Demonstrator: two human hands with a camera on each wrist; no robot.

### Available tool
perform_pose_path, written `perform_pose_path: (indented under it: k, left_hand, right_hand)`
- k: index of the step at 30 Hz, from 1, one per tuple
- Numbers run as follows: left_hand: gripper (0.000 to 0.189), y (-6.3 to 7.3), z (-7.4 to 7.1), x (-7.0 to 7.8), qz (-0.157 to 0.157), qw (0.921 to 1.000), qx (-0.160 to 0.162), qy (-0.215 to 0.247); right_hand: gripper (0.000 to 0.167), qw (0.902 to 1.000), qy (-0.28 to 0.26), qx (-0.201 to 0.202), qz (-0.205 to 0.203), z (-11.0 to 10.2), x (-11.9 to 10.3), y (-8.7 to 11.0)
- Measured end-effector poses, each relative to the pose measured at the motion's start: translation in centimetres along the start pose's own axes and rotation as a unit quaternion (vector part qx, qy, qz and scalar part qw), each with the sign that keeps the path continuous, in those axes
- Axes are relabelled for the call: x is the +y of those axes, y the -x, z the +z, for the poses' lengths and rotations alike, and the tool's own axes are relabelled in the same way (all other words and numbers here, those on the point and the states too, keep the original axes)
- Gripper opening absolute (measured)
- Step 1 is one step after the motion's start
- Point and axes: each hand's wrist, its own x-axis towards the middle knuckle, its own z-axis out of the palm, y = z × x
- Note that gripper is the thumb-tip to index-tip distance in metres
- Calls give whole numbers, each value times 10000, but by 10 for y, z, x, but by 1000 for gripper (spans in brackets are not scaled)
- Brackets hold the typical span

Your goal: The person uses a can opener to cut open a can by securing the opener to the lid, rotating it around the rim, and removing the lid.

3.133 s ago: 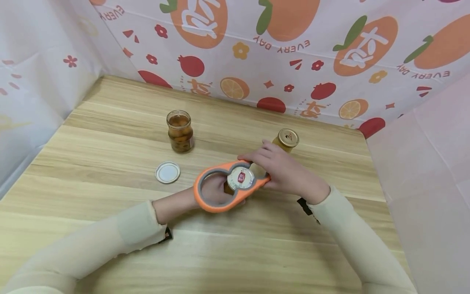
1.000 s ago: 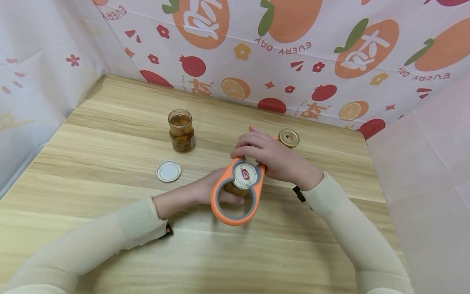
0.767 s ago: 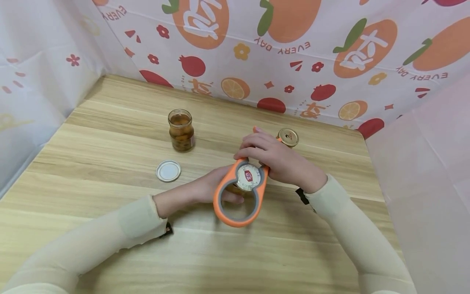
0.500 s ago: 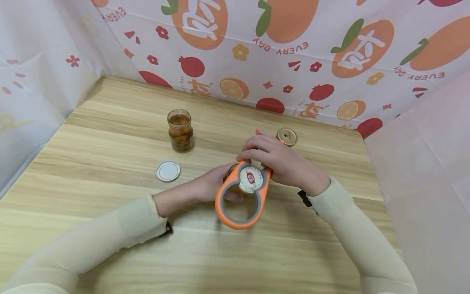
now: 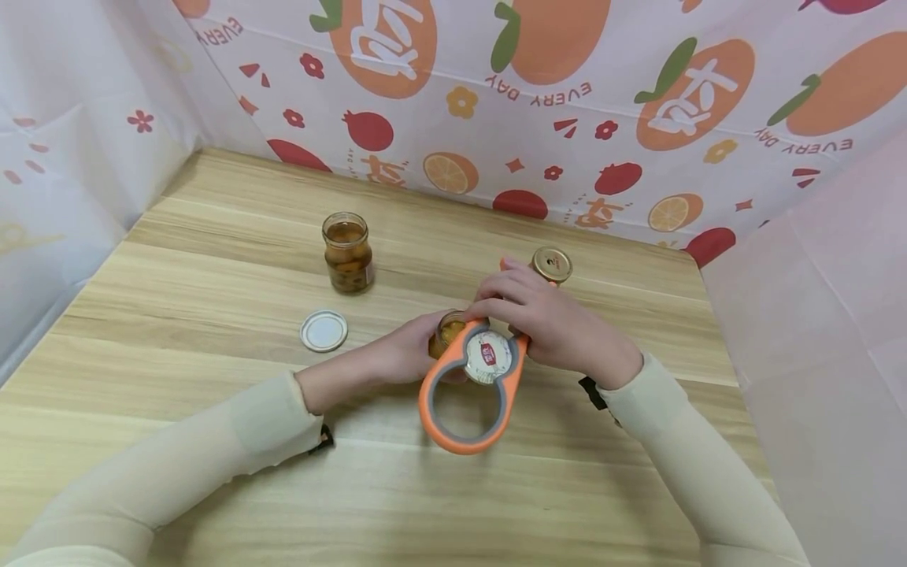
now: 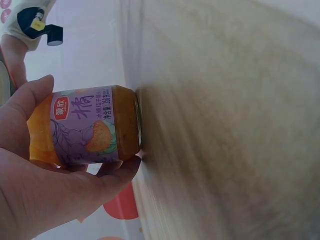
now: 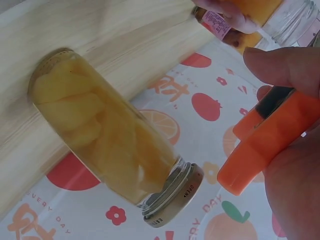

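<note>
My left hand (image 5: pixel 405 348) grips a glass jar (image 5: pixel 441 337) of orange fruit, its mouth uncovered; a purple label (image 6: pixel 82 125) with a printed mandarin shows in the left wrist view. In that view the jar's base is at the wooden tabletop. My right hand (image 5: pixel 549 319) holds the handles of an orange jar opener (image 5: pixel 428 403), slightly in front of and to the right of the jar. A white lid with a red emblem (image 5: pixel 489 357) sits in the opener's smaller grey-lined opening, apart from the jar mouth.
An open jar (image 5: pixel 349 260) of brown liquid with pieces stands back left, a white lid (image 5: pixel 323 331) lying in front of it. Behind my right hand stands a gold-lidded jar (image 7: pixel 100 125) of yellow fruit. A printed cloth (image 5: pixel 460 102) hangs behind the table (image 5: pixel 212 315).
The jar opener has swung round and moved right and nearer to me, carrying the lid off the jar. The jar's open mouth has come into view. My left hand stays nearly in place.
</note>
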Motion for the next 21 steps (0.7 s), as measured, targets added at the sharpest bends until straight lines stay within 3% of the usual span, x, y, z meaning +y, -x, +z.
perform_pose_path:
  k: [8,21]
  left_hand:
    - [65,-2,-3,3,-358,9992,169,-21]
    - [60,-12,-13,1,-257,9994,196,91]
  right_hand:
    - [40,9999,60,-60,113,3,-1,5]
    - [44,9997,50,-52,241,5,-1,12]
